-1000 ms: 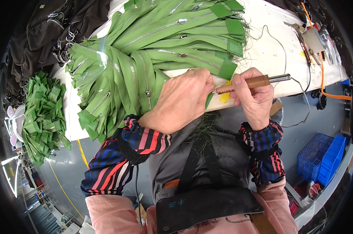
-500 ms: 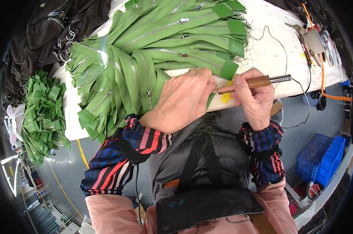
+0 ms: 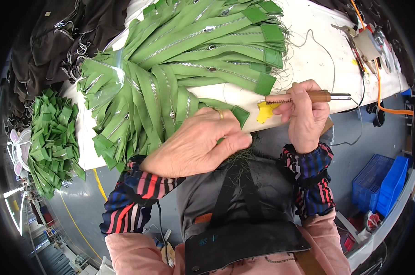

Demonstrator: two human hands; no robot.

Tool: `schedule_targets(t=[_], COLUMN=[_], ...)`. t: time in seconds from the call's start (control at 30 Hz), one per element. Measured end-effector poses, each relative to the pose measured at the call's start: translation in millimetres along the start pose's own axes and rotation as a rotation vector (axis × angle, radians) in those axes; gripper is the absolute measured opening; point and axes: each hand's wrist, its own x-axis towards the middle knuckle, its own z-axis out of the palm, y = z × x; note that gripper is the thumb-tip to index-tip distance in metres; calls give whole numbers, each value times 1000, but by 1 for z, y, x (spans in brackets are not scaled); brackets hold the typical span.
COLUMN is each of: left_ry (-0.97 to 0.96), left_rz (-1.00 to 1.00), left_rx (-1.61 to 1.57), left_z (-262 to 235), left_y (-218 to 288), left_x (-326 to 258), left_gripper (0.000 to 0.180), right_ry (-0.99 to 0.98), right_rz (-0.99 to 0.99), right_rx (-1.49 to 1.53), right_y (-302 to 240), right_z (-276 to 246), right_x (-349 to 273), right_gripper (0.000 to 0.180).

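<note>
My left hand (image 3: 200, 140) is closed on a green zipper (image 3: 187, 104), its fingers curled at the table's near edge. That zipper's dark green end tab (image 3: 240, 115) sticks out past the knuckles. In my right hand (image 3: 304, 114) is a pen-like tool (image 3: 319, 96) with a wooden handle, a metal rear end and a dark coil near its front. The tool lies level above the table, its tip pointing left and apart from the zipper. Beyond both hands spreads a large bundle of green zippers (image 3: 189, 46), wrapped by a clear plastic band (image 3: 120, 66). A yellow piece (image 3: 264, 112) lies under the tool's tip.
A second green bunch (image 3: 54, 142) hangs off the left table edge. Dark garments (image 3: 56, 41) are piled at far left. Pliers (image 3: 347, 30), other tools and an orange cable (image 3: 390, 111) lie at right. Blue crates (image 3: 377, 183) stand on the floor. Loose threads (image 3: 241, 153) cling to my apron.
My left hand has moved down and left toward my body, bringing the zipper's end tab into view. My right hand has shifted slightly right with the tool, now apart from the left hand.
</note>
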Motion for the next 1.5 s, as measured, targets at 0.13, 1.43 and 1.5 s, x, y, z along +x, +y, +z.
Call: schedule_targets(t=[0.13,1.43,1.5], left_ry=[331,168,150], left_rz=[-241,56,51], left_rx=[-116,355,375], left_z=[6,17,19], left_y=[10,8,8], left_x=[2,43,45], left_gripper=[10,23,17], right_ry=[-6,113,131], right_rz=[-14,36,33], right_rx=[80,279,311], right_y=[4,-4,-3], right_z=[-7,-20,-20], right_x=[2,9,11], right_gripper=[13,16,15])
